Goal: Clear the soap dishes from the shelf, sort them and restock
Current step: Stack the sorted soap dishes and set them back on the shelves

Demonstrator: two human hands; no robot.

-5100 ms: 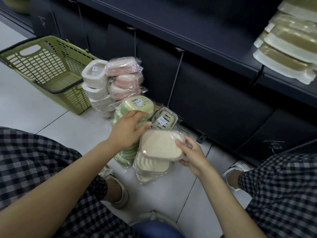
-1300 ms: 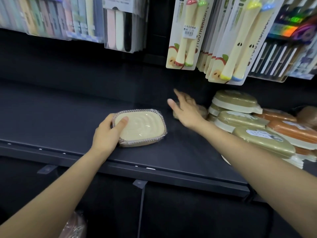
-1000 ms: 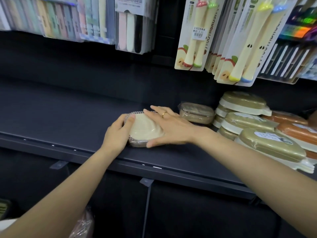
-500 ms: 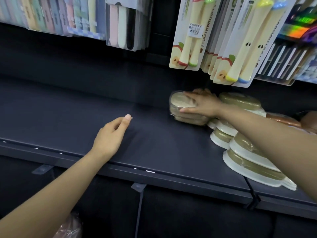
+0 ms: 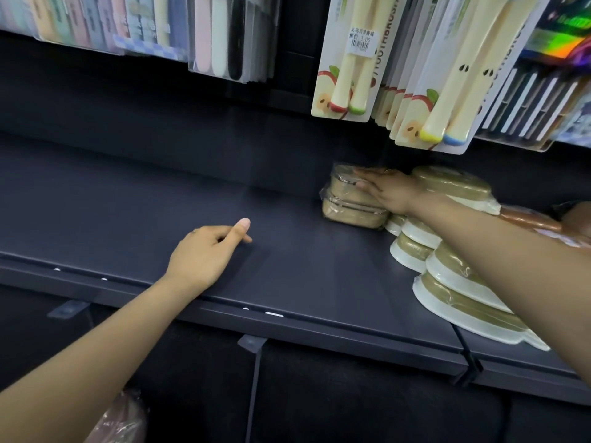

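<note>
R hand (image 5: pixel 388 193) lies flat, fingers straight, pressing on top of a 2-high stack of tan, plastic-wrapped soap dishes (image 5: pixel 350 206) w/ rounded-square shape, at back of dark matte shelf (image 5: pixel 128 199). L hand (image 5: pixel 204 251) rests on shelf at 9 o'clock of the stack, well apart, fingers loosely curled, holding nothing. Oval olive-and-white dishes (image 5: pixel 454 282) overlap in a row at 3 to 5 o'clock. Carded toothbrushes (image 5: pixel 348 55) hang at 12.

Left hand (image 5: pixel 204 254) loosely curled, palm down, right hand (image 5: pixel 388 191) flat, fingers extended
</note>
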